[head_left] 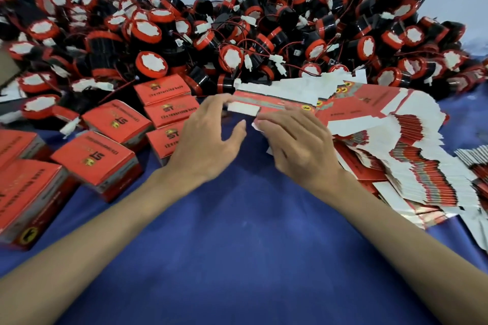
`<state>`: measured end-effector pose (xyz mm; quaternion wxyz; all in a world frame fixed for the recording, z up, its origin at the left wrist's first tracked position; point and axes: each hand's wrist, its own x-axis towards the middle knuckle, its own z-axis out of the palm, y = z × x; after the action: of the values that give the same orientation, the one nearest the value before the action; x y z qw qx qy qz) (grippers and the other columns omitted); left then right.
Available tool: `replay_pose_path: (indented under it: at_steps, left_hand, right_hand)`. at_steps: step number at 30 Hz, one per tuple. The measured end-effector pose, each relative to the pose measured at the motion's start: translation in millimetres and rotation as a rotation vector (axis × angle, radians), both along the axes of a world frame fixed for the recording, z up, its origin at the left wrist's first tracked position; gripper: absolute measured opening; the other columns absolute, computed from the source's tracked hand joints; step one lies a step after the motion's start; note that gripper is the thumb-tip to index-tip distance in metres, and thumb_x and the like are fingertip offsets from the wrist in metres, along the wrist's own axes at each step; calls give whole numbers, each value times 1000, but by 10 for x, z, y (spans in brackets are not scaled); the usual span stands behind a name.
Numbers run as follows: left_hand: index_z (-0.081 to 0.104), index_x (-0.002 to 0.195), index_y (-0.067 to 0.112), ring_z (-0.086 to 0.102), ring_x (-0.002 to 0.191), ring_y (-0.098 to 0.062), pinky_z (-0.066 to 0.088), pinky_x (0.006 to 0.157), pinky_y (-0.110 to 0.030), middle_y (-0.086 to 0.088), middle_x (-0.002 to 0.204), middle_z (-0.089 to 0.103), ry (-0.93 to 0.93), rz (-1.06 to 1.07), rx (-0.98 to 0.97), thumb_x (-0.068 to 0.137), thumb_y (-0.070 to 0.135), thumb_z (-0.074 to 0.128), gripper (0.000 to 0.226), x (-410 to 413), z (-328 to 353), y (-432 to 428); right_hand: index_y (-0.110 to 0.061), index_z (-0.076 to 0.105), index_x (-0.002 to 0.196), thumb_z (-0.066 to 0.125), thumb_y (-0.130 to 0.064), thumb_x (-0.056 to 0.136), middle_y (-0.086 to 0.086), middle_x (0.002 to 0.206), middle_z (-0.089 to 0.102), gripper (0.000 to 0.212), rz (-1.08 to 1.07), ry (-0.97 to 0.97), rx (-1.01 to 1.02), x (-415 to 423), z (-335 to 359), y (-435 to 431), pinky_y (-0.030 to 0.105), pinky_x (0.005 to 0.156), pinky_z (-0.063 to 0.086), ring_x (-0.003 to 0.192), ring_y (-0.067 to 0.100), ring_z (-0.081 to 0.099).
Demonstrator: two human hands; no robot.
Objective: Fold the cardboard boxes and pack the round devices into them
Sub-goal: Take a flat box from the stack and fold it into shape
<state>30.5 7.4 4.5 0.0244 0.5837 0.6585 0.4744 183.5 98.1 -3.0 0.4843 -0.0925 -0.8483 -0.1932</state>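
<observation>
On the blue cloth surface (237, 232), the left hand (208, 140) has its grip apart, fingertips touching the flat red-and-white cardboard box (277, 101). The right hand (295, 140) pinches the box's near edge. Beyond lies a heap of round red-and-black devices (237, 34).

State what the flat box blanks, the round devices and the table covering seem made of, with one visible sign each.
Flat box blanks: thin card, red print, bare white flaps. Round devices: probably plastic; shiny black bodies, red rims. Table covering: likely cloth; matte blue, creased.
</observation>
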Motion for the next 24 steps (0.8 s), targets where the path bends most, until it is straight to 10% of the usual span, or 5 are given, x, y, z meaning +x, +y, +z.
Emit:
replay_pose_path:
  at_steps: [5,9,13,18,24]
  left_hand:
    - [35,141,8,49,123,-10,34,102,-5,-2,155,19,-65,-128,40,92,8,60,55,126,-58,-48]
    - [26,147,7,41,132,-1,33,108,-13,30,146,17,-148,-301,-19,92,13,58,63,229,-157,-81]
    - [19,149,22,38,130,7,34,107,-12,16,148,32,-273,-285,-180,97,23,54,63,198,-235,-27]
    - [-1,151,36,34,133,11,33,112,-26,21,149,32,-706,-341,-61,88,51,51,83,147,-189,-34]
    - [46,136,28,52,122,0,40,106,-26,16,126,60,-640,-319,-87,96,39,50,42,121,-170,-25]
  right_hand:
    - [-8,68,77,52,16,64,2,66,66,31,-296,-9,-81,25,91,47,34,78,45,64,24,65]
    - [-8,64,86,68,10,64,6,70,59,29,-539,-80,-208,159,234,171,38,80,37,68,29,61]
    - [-9,70,68,74,-26,84,9,63,52,24,-284,-25,-67,123,283,134,40,73,47,57,25,55]
    - [1,68,70,57,-14,97,14,57,51,33,140,292,-9,-63,294,-80,41,56,45,62,26,45]
    - [4,60,60,48,-10,97,11,54,46,41,344,52,-300,-80,-18,-295,27,51,29,50,20,35]
